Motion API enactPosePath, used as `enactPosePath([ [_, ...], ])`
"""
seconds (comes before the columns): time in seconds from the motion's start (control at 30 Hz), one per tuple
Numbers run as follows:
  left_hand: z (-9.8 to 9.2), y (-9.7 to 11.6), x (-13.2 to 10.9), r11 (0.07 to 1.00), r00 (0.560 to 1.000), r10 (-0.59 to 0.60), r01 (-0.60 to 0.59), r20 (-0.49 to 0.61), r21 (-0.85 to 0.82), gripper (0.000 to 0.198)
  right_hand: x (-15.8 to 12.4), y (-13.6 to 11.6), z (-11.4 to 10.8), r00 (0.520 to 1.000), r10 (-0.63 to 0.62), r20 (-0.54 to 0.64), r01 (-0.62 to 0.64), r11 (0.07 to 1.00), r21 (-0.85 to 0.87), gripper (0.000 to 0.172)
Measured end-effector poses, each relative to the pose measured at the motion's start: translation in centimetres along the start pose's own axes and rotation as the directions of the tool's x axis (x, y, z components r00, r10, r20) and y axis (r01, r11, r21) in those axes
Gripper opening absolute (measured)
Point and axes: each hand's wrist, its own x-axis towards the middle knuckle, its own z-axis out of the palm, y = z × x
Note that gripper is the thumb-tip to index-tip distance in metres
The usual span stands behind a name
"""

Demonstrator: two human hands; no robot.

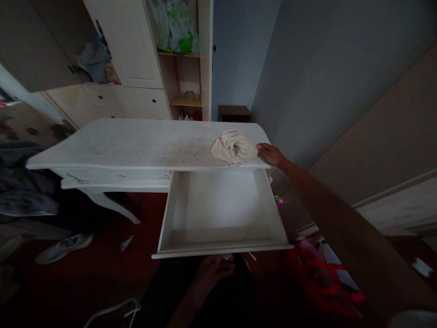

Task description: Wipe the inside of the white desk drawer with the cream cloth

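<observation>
A white drawer [218, 196] is pulled far out of the white table [143, 141], and its inside is bare. My left hand [213, 269] is below the drawer's front panel, fingers curled at a pale knob [227, 257] that is partly hidden. On the right end of the tabletop my right hand [270, 154] grips the edge; its underside cannot be seen. Close beside those fingertips lies a crumpled cream cloth [235, 146] with small red lettering. Dark smudges mark the tabletop to the left of the cloth.
Behind the table stands a white wardrobe [133, 98] with open shelves and plastic bags [182, 27]. A red bag [317, 278] is on the floor at right. At left are a shoe [64, 248] and dark clothing [23, 182]. A white cable [112, 310] lies near the front.
</observation>
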Motion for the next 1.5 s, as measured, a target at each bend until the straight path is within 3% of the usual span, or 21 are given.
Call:
enactPosePath([
  [0.3, -0.3, -0.1, 0.2, 1.0, 0.999, 0.004, -0.002, 0.052, -0.029, 0.039, -0.3, 0.0, 0.5, 0.998, -0.017, -0.064, 0.014, 0.999, -0.05, 0.042],
  [0.47, 0.6, 0.3, 0.0, 1.0, 0.998, 0.028, -0.027, 0.055, -0.01, 0.04, -0.5, 0.0, 1.0, 0.997, -0.065, -0.052, 0.058, 0.991, -0.119, 0.038],
  [0.6, 1.4, 0.5, 0.1, 1.0, 0.997, -0.023, 0.023, 0.067, -0.002, 0.052, -0.3, 0.2, 1.2, 0.997, -0.065, -0.052, 0.056, 0.987, -0.151, 0.039],
  [0.77, 1.9, 0.8, 0.1, 1.0, 0.998, 0.001, 0.0, 0.064, -0.012, 0.047, -0.2, 0.8, 1.4, 0.994, -0.088, -0.064, 0.076, 0.983, -0.164, 0.039],
  [0.93, 2.2, 1.8, -0.5, 0.998, 0.994, -0.036, 0.041, 0.104, -0.048, 0.045, -0.2, 1.1, 1.6, 0.99, -0.111, -0.081, 0.096, 0.981, -0.171, 0.039],
  [1.13, 3.4, 3.4, -0.8, 0.999, 0.996, -0.019, 0.015, 0.09, 0.043, 0.047, -0.3, 0.9, 1.5, 0.99, -0.118, -0.072, 0.104, 0.979, -0.176, 0.038],
  [1.33, 5.3, 3.9, 0.1, 0.997, 0.995, 0.038, -0.043, 0.087, 0.058, 0.051, -0.6, 0.5, 1.3, 0.989, -0.14, -0.049, 0.13, 0.976, -0.173, 0.037],
  [1.5, 5.7, 4.4, 1.7, 0.997, 0.996, 0.064, -0.065, 0.058, 0.027, 0.047, -0.9, 0.2, 1.1, 0.985, -0.167, -0.037, 0.158, 0.971, -0.181, 0.037],
])
